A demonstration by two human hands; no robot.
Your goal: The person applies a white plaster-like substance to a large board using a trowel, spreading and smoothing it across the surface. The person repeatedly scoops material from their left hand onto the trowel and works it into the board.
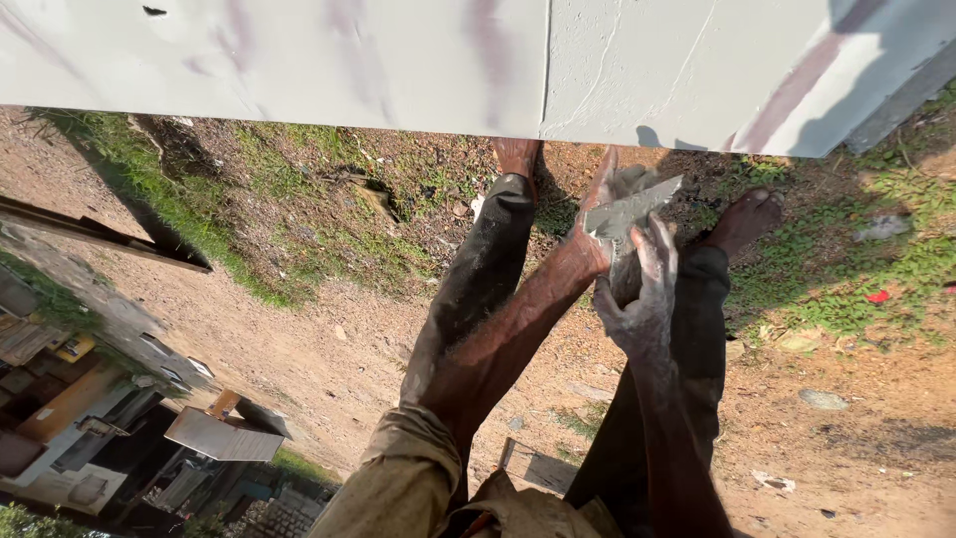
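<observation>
Grey wet plaster on trowel (629, 211), gripped by left hand (604, 204), right hand (642, 299) cupped open beneath; tilt risks spillage

I see no signs, screens or labels here. The nearest things to packaging are scraps of litter on the ground to my right: a small red scrap (877, 296) in the grass, a crumpled pale wrapper (882, 228) higher up among the weeds, and a torn white bit (774, 482) on the bare dirt lower down.
</observation>
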